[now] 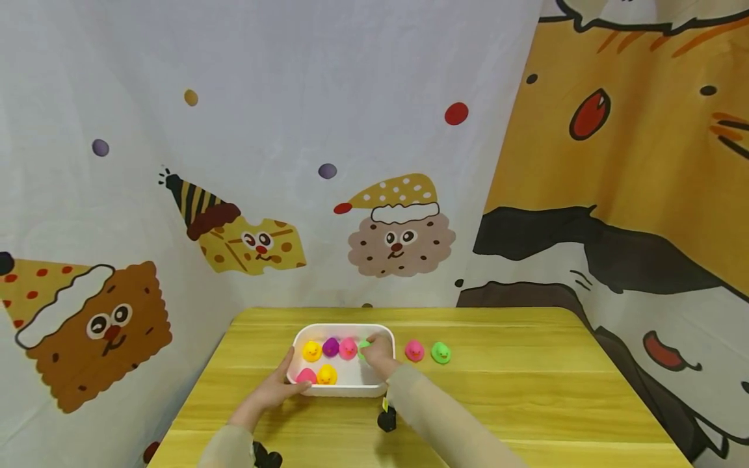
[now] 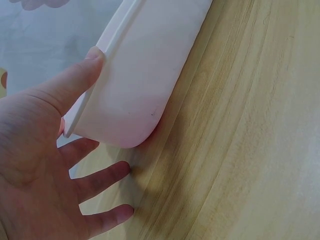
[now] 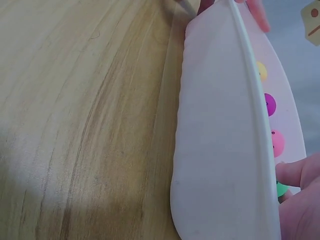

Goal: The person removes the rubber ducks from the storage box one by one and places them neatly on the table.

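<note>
Broadly, a white printed cloth (image 1: 292,71) is hanging along the far side of the room, an orange animal figure (image 1: 632,65) dominating its right-hand part. Below, a wood-grained surface (image 1: 515,403) is spreading out, its yellowish far corners rounding off. From the cloth, a brown biscuit (image 1: 111,344), a cheese wedge (image 1: 248,255) and a pale biscuit (image 1: 404,263) are smiling. Left of the surface's centre, a white tray (image 1: 351,391) is sitting flat. At its left end, the left hand (image 1: 275,388) is touching the tray, its grip standing spread, thumb on the rim. Inside, the right hand (image 1: 381,356) is pinching, its grip clamping on a green duck (image 1: 363,346). Beside that, a pink duck (image 1: 348,349), purple duck (image 1: 331,347) and yellow duck (image 1: 312,351) are lining the back; a second pink duck (image 1: 307,376) and second yellow duck (image 1: 327,375) are sitting in front. Right of the tray, a third pink duck (image 1: 415,351) and second green duck (image 1: 441,353) are resting on the surface.
</note>
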`<state>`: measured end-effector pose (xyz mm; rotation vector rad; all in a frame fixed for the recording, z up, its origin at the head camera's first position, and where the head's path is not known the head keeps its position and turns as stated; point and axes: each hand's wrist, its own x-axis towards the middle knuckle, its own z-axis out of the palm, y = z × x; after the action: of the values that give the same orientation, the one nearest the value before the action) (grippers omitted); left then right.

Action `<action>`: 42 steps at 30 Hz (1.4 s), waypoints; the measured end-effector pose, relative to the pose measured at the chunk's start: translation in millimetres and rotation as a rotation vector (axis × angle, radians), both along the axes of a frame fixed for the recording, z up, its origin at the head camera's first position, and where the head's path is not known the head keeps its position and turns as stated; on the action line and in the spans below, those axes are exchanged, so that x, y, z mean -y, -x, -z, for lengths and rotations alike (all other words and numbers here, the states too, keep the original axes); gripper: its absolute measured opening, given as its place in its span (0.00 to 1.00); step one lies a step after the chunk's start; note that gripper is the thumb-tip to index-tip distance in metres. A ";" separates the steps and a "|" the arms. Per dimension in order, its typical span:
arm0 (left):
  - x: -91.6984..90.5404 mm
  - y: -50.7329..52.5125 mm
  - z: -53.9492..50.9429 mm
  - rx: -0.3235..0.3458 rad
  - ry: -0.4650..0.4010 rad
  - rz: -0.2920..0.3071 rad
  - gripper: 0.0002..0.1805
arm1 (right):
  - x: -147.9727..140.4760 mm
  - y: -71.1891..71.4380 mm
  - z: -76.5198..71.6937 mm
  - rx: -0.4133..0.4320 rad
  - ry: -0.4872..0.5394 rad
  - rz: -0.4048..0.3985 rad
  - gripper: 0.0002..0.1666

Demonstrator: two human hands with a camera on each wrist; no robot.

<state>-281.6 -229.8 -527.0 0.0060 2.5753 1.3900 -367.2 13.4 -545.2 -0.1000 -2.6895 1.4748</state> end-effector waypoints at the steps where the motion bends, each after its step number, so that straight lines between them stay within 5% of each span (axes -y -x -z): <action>1: -0.3 0.2 0.0 0.002 0.000 0.000 0.55 | -0.4 -0.5 -0.3 -0.007 0.001 0.002 0.15; 14: -0.9 0.3 -0.4 0.014 -0.030 -0.011 0.55 | -2.2 0.5 -4.5 -0.107 0.041 -0.013 0.13; 31: -0.2 1.9 1.5 0.006 -0.020 0.001 0.55 | -14.4 -7.9 -27.6 0.072 0.313 -0.082 0.18; 42: 0.4 3.1 3.4 0.007 -0.033 0.010 0.55 | -22.0 -6.2 -35.7 0.131 0.369 -0.094 0.18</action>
<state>-284.7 -230.2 -530.3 0.0198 2.5428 1.4261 -361.0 35.4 -509.5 -0.0931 -2.5113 2.0471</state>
